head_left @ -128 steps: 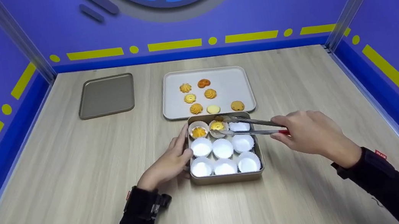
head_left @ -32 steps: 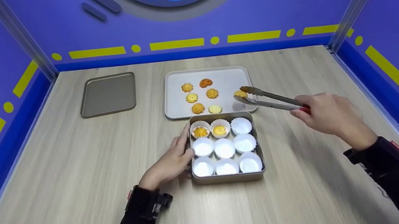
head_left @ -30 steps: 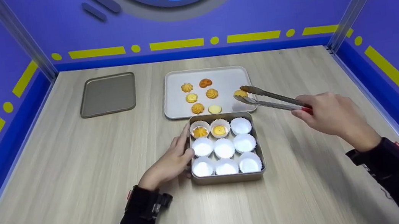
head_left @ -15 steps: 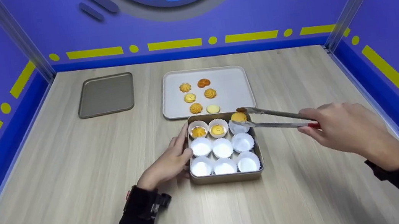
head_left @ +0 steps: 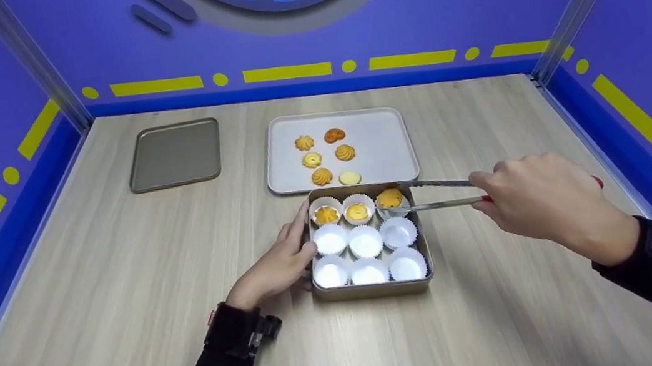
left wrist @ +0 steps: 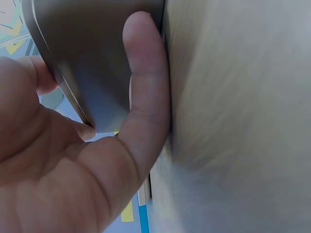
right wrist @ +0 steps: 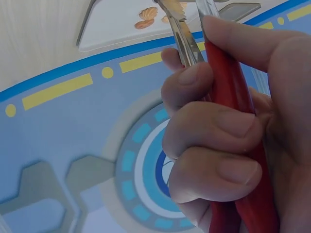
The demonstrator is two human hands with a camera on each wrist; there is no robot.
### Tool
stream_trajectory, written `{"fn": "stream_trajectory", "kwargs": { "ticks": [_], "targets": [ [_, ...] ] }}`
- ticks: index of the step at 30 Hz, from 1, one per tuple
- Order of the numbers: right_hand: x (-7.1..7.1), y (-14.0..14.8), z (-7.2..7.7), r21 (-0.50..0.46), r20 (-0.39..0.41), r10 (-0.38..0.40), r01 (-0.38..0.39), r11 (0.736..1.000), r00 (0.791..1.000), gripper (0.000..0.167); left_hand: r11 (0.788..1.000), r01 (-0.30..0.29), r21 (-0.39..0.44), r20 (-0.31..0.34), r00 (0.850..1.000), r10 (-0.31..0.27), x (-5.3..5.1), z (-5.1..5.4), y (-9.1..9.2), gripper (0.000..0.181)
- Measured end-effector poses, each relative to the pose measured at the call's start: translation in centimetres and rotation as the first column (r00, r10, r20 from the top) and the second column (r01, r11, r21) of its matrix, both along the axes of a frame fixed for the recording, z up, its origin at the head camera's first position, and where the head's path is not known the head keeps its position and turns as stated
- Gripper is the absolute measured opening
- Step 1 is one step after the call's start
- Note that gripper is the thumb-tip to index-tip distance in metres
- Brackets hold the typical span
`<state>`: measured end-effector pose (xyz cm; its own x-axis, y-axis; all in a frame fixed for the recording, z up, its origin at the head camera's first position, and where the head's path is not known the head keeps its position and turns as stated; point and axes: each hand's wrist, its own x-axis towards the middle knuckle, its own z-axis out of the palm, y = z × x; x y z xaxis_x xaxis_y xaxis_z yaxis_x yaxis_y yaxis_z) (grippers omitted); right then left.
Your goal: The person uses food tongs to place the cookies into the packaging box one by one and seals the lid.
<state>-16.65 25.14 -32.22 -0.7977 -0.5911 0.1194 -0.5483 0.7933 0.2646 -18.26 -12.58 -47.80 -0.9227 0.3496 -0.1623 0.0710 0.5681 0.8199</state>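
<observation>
My left hand point(head_left: 277, 268) holds the left side of a metal tin point(head_left: 373, 291), the thumb at its rim and the fingers along the outer wall point(left wrist: 92, 63). White paper cups point(head_left: 365, 242) fill the tin in rows. My right hand point(head_left: 545, 195) grips the red handles point(right wrist: 228, 82) of metal tongs point(head_left: 448, 203). The tongs' tips reach into the back right cup, around a round speckled cookie point(head_left: 390, 198). Whether they still pinch it is unclear. A star-shaped cookie point(head_left: 326, 215) lies in the back left cup, and a yellow cookie point(head_left: 357, 211) in the back middle cup.
Behind the tin, a white tray point(head_left: 383, 137) bears several cookies, among them a pretzel-shaped one point(head_left: 334, 136) and a pale round one point(head_left: 350, 178). A flat brown lid-like tray point(head_left: 174, 155) lies at the back left. Blue panels point(head_left: 313, 87) bound the table.
The tongs brought the speckled cookie from the tray's right side forward into the tin's back right cup, and lowered it there. My left hand has stayed on the tin.
</observation>
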Motion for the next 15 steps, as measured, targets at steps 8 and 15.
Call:
{"fn": "stream_trajectory", "kwargs": {
  "ticks": [8,15],
  "targets": [
    [-0.4,-1.4,0.6,0.057,-0.022,0.029,-0.028,0.998,0.999,0.031,1.0,0.0,-0.001,-0.003,1.0,0.0,0.0,0.0,0.0,0.083],
    [-0.7,-1.8,0.9,0.062,-0.003,0.008,-0.007,0.998,1.0,0.031,1.0,0.002,-0.014,-0.014,1.0,-0.002,0.0,0.1,0.0,0.083]
  ]
}}
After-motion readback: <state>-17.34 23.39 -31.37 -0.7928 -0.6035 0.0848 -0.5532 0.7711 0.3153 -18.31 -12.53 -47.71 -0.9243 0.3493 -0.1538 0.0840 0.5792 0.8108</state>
